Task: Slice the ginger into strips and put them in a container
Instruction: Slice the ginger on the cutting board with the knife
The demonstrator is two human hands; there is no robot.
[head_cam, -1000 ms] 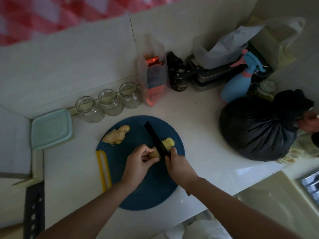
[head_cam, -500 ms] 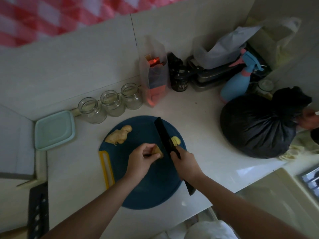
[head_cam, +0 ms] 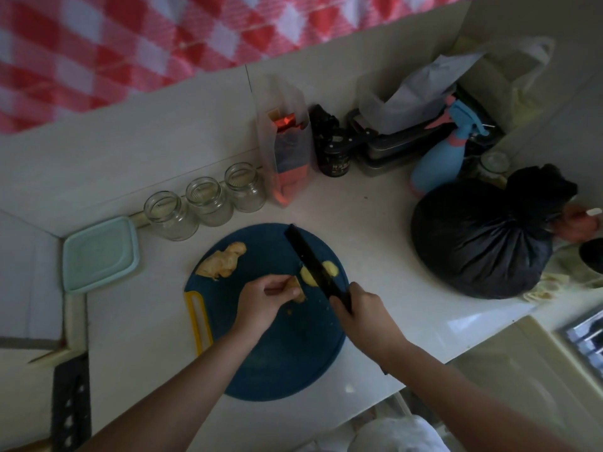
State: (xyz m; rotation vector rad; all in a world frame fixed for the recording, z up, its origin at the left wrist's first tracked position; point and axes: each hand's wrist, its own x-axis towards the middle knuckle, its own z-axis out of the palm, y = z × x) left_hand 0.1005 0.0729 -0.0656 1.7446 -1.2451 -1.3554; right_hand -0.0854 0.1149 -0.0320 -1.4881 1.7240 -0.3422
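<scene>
Head view: a round blue cutting board (head_cam: pixel 287 363) is seen on the white desk (head_cam: pixel 140 337), near its front edge. The left hand (head_cam: pixel 261 303) is reached in from the lower left, its forearm laid across the board's near-left rim. Its fingers are curled, and a small ginger piece (head_cam: pixel 299 291) is pinched between thumb and fingertips near the board's middle. The right hand (head_cam: pixel 363 318) is brought in from the lower right and is wrapped in a fist round the handle of a black knife (head_cam: pixel 311 264), the blade pointed toward the board's far edge. Whether the blade touches the board cannot be told. One pale ginger slice (head_cam: pixel 308 277) is seen just left of the blade, beside the pinched piece, and a second slice (head_cam: pixel 330 267) just right of it. A larger ginger root (head_cam: pixel 223 264) is left on the board's far-left part, apart from both hands. A mint-green container (head_cam: pixel 99 252) is set at the desk's far-left corner, with three glass jars (head_cam: pixel 208 200) lined along the back edge beside it.
</scene>
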